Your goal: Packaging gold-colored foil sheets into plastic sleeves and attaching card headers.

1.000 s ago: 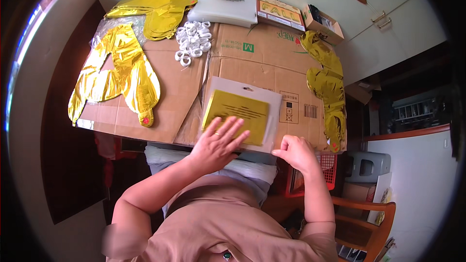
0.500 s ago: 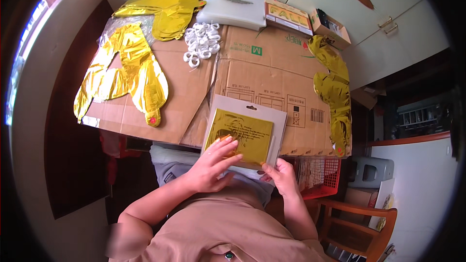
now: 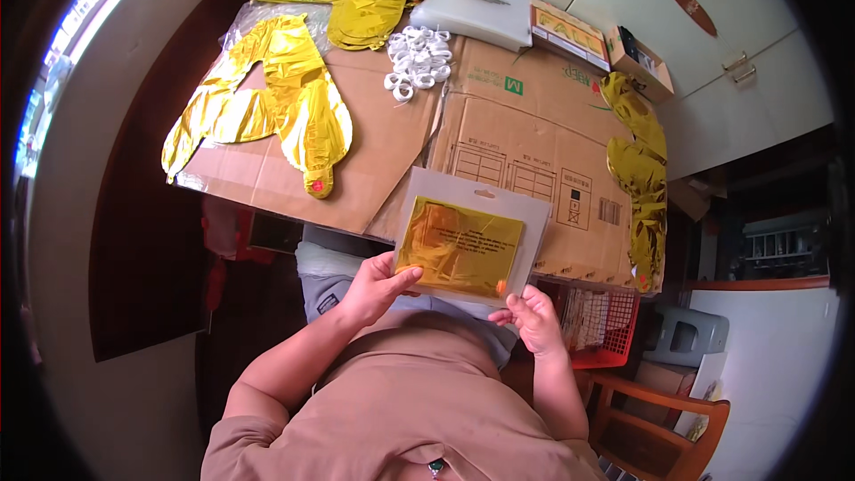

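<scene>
Both hands hold a flat clear plastic packet with folded gold foil inside (image 3: pixel 465 245) over the near edge of the flattened brown cardboard sheet (image 3: pixel 534 125) that covers the counter. The left hand (image 3: pixel 374 287) grips its lower left corner, thumb on top, fingers closed beneath. The right hand (image 3: pixel 533 316) pinches the lower right edge with curled fingers. Farther back lie a crinkled gold foil balloon (image 3: pixel 267 107) and a heap of small white plastic rings (image 3: pixel 417 58).

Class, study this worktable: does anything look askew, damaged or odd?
The work surface is flattened cardboard with a torn seam in the middle. The packet of gold foil, held by the left hand and right hand, sits tilted. Nothing spilled.
</scene>
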`<state>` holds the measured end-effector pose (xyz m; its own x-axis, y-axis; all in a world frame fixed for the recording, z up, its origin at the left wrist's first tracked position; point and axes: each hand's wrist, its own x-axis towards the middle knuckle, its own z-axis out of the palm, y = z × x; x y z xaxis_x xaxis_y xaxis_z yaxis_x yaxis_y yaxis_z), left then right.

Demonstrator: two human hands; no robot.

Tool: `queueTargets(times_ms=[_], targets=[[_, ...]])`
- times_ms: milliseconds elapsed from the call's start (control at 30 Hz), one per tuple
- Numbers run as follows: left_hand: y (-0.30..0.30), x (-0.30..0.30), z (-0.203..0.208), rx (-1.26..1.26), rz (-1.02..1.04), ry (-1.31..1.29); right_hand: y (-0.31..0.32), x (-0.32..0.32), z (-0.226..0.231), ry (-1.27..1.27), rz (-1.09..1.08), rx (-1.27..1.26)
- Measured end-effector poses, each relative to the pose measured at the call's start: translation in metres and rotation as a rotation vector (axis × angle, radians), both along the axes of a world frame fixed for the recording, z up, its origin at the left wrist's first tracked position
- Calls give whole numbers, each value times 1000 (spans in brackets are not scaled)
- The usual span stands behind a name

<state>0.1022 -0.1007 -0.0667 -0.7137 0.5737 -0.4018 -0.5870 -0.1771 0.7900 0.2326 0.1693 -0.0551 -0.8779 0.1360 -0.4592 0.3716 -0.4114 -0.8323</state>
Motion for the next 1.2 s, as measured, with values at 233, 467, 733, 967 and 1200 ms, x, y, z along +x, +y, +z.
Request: queueTargets(times_ms=[233,467,733,967,1200], targets=[[3,-31,53,129,-42,357,-1,-32,50,389,-63,372],[51,-118,122,509,-149,388,40,-119,117,700,-54,224],[58,-152,124,592,-314,301,63,-139,113,588,-123,95],[65,-158,115,649,-397,308,58,-137,113,608,-251,90],[71,-162,107,683,-332,253,64,-129,103,632,-214,145]])
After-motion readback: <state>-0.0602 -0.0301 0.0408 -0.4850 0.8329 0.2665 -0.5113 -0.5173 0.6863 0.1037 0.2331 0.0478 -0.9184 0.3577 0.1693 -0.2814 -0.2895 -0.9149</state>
